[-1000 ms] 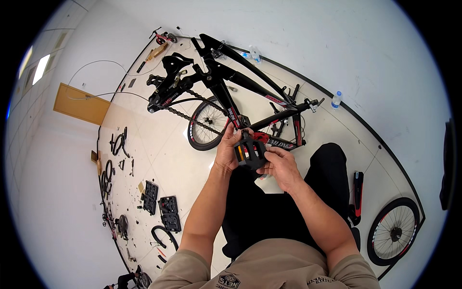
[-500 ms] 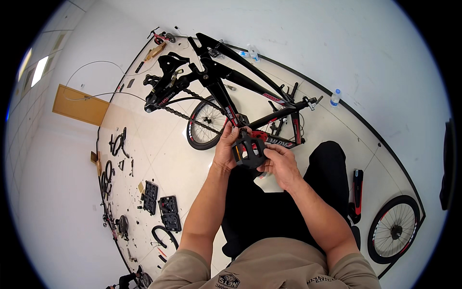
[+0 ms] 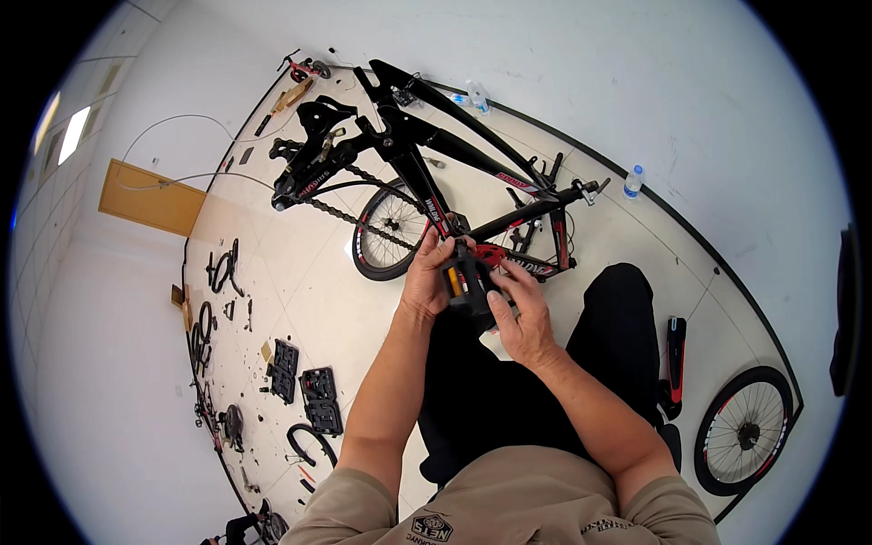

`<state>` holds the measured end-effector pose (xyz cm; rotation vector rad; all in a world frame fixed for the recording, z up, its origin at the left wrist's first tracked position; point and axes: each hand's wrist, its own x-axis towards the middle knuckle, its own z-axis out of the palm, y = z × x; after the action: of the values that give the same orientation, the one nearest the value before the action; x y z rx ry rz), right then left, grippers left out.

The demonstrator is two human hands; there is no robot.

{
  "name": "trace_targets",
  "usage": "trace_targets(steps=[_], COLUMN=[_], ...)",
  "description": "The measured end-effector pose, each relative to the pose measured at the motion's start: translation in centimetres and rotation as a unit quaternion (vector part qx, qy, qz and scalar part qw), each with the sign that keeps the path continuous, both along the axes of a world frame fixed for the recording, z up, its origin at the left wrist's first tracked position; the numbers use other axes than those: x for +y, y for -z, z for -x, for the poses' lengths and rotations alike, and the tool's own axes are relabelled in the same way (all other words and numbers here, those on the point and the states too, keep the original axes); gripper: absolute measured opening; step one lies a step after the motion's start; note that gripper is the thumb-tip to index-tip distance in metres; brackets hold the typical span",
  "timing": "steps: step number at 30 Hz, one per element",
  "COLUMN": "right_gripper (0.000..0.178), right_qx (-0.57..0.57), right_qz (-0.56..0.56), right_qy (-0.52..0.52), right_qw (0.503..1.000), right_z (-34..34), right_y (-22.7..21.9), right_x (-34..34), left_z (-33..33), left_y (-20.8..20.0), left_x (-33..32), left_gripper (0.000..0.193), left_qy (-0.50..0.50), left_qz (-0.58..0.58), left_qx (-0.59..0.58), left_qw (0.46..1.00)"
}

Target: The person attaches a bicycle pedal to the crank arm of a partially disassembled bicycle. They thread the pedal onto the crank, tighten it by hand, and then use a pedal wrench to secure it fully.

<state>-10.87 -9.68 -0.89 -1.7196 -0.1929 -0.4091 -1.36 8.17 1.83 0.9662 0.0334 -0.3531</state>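
A black bicycle pedal (image 3: 469, 287) with an orange reflector is in front of me, below the crank area of a black and red bicycle frame (image 3: 445, 145). My left hand (image 3: 425, 280) is closed at the pedal's axle end, its thumb and fingertips around that part. Beside the pedal's other side is my right hand (image 3: 525, 313), fingers apart and thumb close to the pedal's edge; whether it touches is hard to tell. The chain (image 3: 363, 221) runs from the frame's rear end toward the red chainring (image 3: 490, 254), which my hands and the pedal partly cover.
A wheel (image 3: 747, 432) lies at the right, near a black and red fork-like part (image 3: 673, 368). Two open tool cases (image 3: 320, 401) rest on the left floor, among scattered parts. Another wheel (image 3: 386, 232) is behind the frame. A water bottle (image 3: 634, 182) stands by the wall.
The pedal has turned, so its orange reflector edge shows more. My right fingers have loosened from it and spread upward. My left hand stays in place.
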Motion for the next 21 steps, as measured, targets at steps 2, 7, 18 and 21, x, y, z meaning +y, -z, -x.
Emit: trace_targets(steps=[2,7,18,21], right_gripper=[0.037,0.032,0.035,0.036], right_qx=[0.032,0.106,-0.128,-0.096], right_qz=[-0.015,-0.141,0.107,0.070], right_qy=[-0.029,-0.044,0.001,0.030], right_qw=[0.999,0.983,0.986,0.992], right_z=[0.0,-0.2,0.1,-0.2], right_y=[1.3,2.2,-4.7,-2.8], right_x=[0.1,0.4,-0.6,-0.4], left_z=[0.0,0.1,0.0,0.0], left_y=[-0.1,-0.6,-0.1,-0.4], left_x=[-0.1,-0.3,0.0,-0.1], left_gripper=[0.049,0.046,0.046,0.046], left_qy=[0.001,0.003,-0.006,-0.001], left_qz=[0.001,0.013,0.005,0.007], left_qx=[-0.001,0.021,0.018,0.022], left_qw=[1.000,1.000,1.000,1.000])
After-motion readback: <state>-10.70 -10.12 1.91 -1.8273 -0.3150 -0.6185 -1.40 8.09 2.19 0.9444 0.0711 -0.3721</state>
